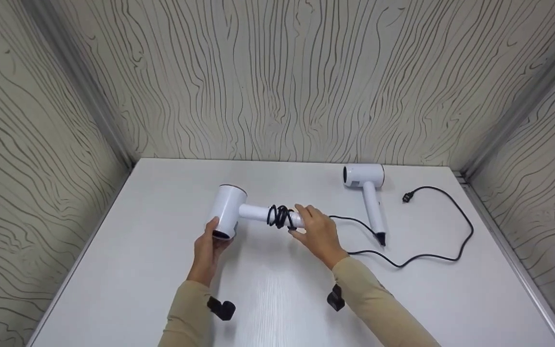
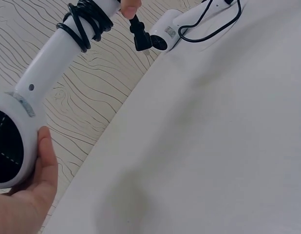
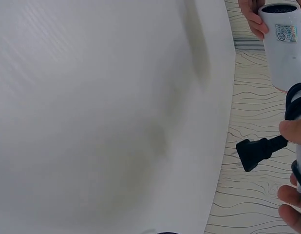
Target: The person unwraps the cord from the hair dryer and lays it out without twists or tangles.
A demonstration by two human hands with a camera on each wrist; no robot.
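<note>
A white hair dryer is held above the table in both hands, its handle pointing right. My left hand grips the barrel by its lower end, thumb on the near side. Around the handle is wound a black cord in several loops. My right hand holds the handle near its free end, fingers on one side and thumb on the other. In the right wrist view, the cord's black plug sticks out beside the right thumb. The dryer's black round end shows in the left wrist view.
A second white hair dryer lies at the table's back right. Its black cord loops loosely over the right side, ending in a plug. Wood-patterned walls stand behind and beside the white table.
</note>
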